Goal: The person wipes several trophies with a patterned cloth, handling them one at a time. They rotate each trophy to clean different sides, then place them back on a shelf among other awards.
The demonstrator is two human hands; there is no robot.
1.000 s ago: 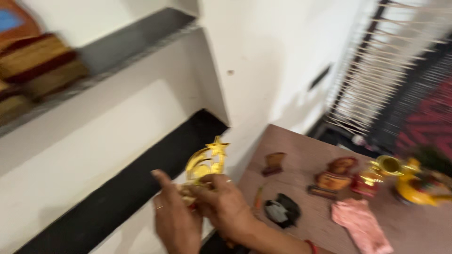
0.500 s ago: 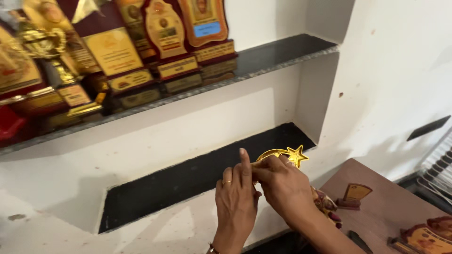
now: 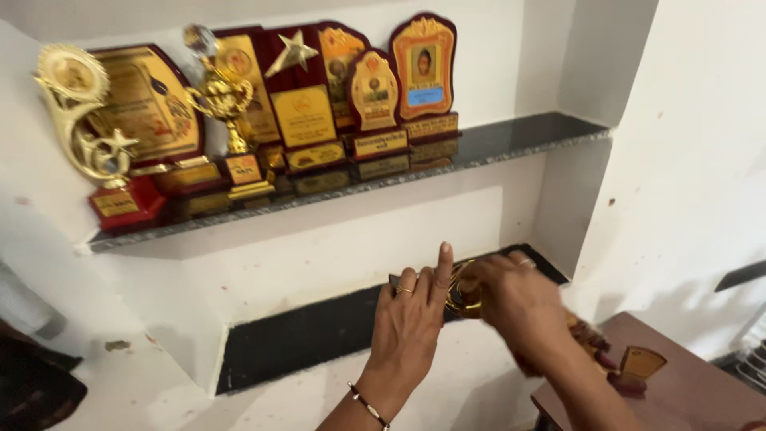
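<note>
Left hand [image 3: 411,319] up in front of the lower shelf [image 3: 319,331], index finger sticking straight up, other fingers loosely curled, ring on one finger, thin bracelet on the wrist. Touching the gold trophy piece [image 3: 461,297] from its left side, not really wrapped around it. Right hand [image 3: 519,299] just beside, closed over the top and right side of that same gold piece, ring on too, a bit blurry so can't make out the exact grip. Trophy piece mostly hidden between both hands, right at the front edge of the dark lower shelf, near its right end.

Up top on the upper shelf [image 3: 511,136], going from the left: gold crescent-and-star trophy [image 3: 88,136] on a red base, then a gold cup trophy [image 3: 231,120], then a row of dark red and gold plaques [image 3: 359,88] leaning on the wall. Right part of that shelf bare stone.

Far right, low down: brown table [image 3: 702,391] with a small wooden plaque [image 3: 638,367] standing on it, close behind the right forearm.
</note>
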